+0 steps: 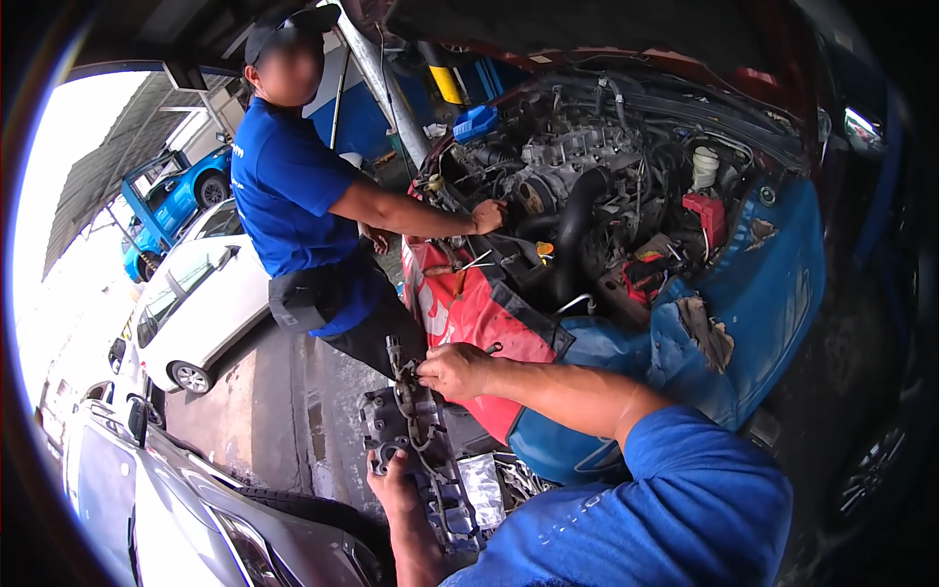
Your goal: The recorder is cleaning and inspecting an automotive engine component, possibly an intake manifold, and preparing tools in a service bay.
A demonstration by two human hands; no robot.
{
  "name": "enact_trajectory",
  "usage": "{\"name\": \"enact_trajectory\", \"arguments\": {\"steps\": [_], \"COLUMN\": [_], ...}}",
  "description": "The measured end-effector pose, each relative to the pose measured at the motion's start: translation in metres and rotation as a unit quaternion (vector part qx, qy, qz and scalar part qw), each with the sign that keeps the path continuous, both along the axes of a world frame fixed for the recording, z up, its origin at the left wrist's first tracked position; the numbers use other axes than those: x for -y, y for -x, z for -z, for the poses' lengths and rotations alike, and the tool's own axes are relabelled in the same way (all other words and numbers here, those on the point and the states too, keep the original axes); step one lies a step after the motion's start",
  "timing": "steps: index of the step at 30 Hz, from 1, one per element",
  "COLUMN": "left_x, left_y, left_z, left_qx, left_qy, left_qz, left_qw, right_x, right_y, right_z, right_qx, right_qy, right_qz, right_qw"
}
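Observation:
A long grey metal engine part (386, 416), with a thin pipe and fittings running along it, is held at the lower middle. My left hand (393, 481) grips its left edge from below, the thumb up along the side. My right hand (455, 372) is closed at the upper end, fingertips pinched against the pipe fittings (403, 372); what they hold is hidden. A dark ring-ended tool (495, 347) shows just behind this hand, and I cannot tell whether it is in the grip. Beneath the part's right side lies a clear plastic bag (481, 489).
A co-worker (303, 196) stands at the left, one hand (488, 216) reaching into the open engine bay (587, 166). Red (465, 333) and blue fender covers (763, 284) drape the car. Screwdrivers (462, 279) lie on the front edge. Parked cars (201, 298) stand left.

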State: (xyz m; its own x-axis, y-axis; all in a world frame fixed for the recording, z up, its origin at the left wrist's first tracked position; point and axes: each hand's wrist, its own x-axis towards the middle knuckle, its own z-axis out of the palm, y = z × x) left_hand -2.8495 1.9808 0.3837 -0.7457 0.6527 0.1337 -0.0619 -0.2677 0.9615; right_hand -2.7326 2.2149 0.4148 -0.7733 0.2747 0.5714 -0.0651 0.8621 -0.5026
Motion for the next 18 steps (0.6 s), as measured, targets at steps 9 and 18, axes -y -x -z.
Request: {"name": "enact_trajectory", "arguments": {"steps": [9,18], "left_x": [0.000,-0.003], "left_y": [-0.003,0.000], "left_z": [-0.002,-0.008], "left_qx": [-0.005,-0.022], "left_qy": [0.004,0.014], "left_qz": [0.000,0.009], "left_qw": [1.000,1.000], "right_x": [-0.007,-0.007], "right_y": [0.002,0.004], "right_z": [0.004,0.011], "right_qx": [0.003,0.007], "right_qy": [-0.026,0.070], "right_qz": [-0.034,-0.021], "right_qw": [0.999,0.997]}}
